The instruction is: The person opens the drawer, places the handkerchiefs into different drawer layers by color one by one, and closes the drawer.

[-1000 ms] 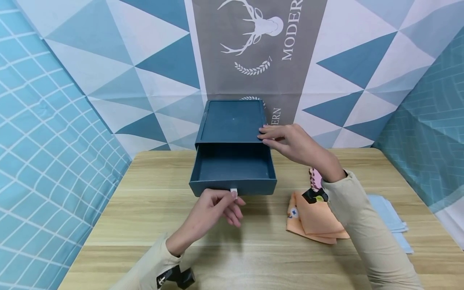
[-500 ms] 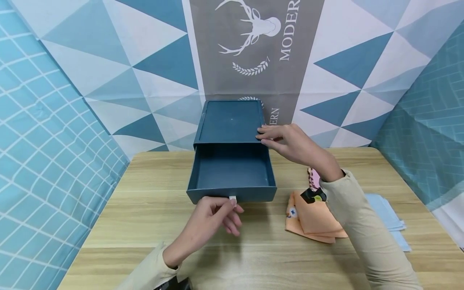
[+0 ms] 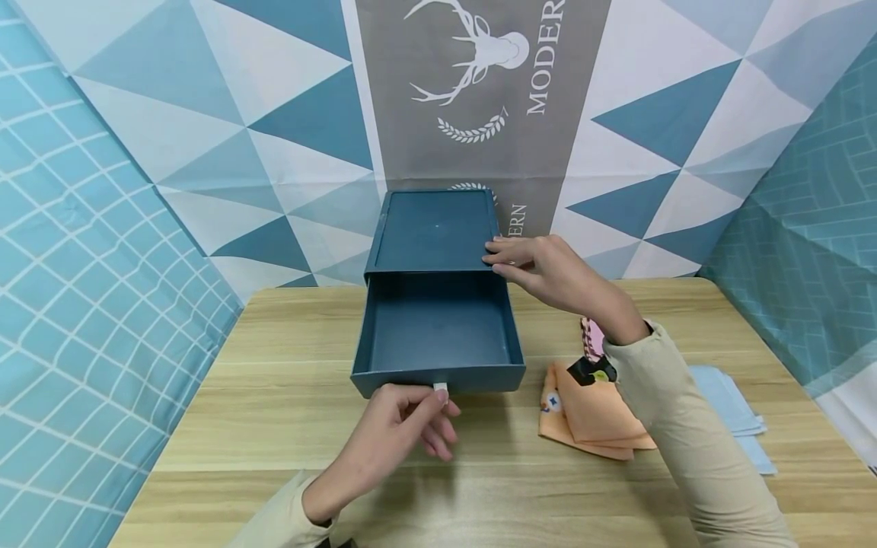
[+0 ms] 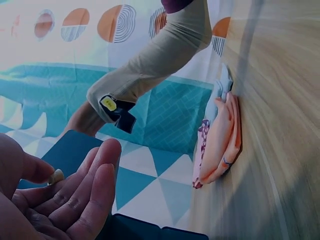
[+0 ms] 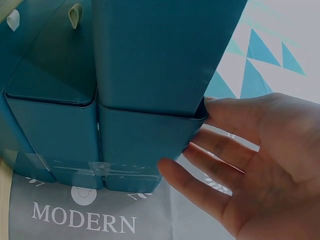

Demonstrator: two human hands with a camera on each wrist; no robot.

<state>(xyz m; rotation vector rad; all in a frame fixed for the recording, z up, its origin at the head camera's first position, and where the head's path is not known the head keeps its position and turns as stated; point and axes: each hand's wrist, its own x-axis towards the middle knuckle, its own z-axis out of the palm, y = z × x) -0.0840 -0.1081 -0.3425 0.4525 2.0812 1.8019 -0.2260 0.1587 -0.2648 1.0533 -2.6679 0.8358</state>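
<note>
while left hand point(image 3: 393, 426) pinches tab point(image 3: 441, 387), right hand point(image 3: 546, 266) touches cabinet point(image 3: 435, 232)

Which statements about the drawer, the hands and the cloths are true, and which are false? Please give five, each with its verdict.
1. The left hand pinches the white tab. True.
2. The drawer is fully closed. False: the drawer is pulled out.
3. The right hand touches the cabinet. True.
4. The light-blue cloth lies inside the drawer. False: the light-blue cloth lies on the table.
5. The orange cloth is on the table. True.
</note>
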